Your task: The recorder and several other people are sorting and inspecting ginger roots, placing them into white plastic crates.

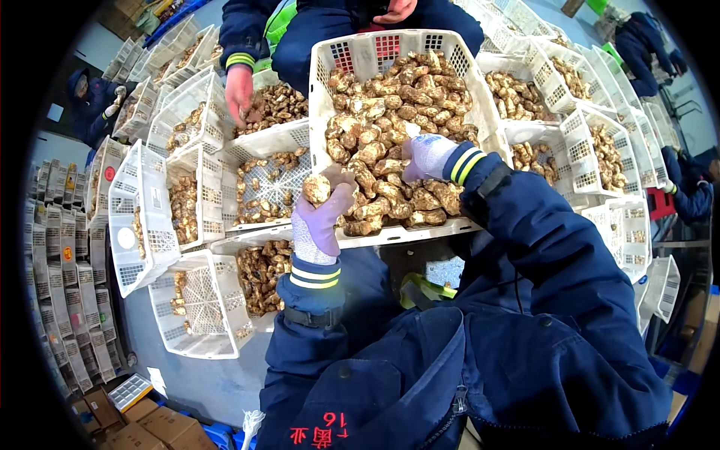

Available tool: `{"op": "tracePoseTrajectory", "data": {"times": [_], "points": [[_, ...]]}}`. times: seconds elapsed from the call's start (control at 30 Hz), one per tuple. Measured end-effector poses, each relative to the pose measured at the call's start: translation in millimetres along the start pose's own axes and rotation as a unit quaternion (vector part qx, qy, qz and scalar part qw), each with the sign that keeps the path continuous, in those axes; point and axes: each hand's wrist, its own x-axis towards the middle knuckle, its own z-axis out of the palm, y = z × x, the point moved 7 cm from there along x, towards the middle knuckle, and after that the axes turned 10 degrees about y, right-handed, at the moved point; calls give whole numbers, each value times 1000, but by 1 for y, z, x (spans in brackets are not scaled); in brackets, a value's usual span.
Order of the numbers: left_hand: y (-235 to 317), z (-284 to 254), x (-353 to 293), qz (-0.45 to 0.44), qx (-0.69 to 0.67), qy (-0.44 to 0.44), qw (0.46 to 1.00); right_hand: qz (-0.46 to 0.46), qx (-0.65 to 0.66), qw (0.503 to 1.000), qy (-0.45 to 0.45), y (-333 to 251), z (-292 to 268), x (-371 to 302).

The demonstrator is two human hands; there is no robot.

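A large white plastic crate (319, 97) in front of me holds a heap of brown and cream matsutake-like mushrooms (375, 154). My left hand (321, 217), in a light purple glove, is closed round one pale-topped mushroom (316, 190) above the crate's near left corner. In a whitish-purple glove, my right hand (431, 156) rests over the middle of the heap with its fingers curled down among the mushrooms. What those fingertips grip is hidden.
Across from me sits a person whose bare hand (240, 91) reaches into a crate of smaller mushrooms (274, 105). White crates crowd both sides, among them a partly filled one (270, 184) and a tilted one (202, 300). Cardboard boxes (165, 427) stand at lower left.
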Motion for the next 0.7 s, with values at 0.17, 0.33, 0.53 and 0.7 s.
{"op": "tracePoseTrajectory", "data": {"times": [0.17,0.33,0.53,0.7], "points": [[2,9,-4,19,59,-42,997,-87,131,960,230,-1,-46,-60],[-2,60,-35,-130,-97,-111,980,-231,225,880,349,-30,-73,-133],[4,82,-51,-71,-112,-115,984,-99,642,729,216,-2,-35,-142],[-25,81,-49,-132,-143,-136,971,-106,796,586,108,-8,-20,-147]]}}
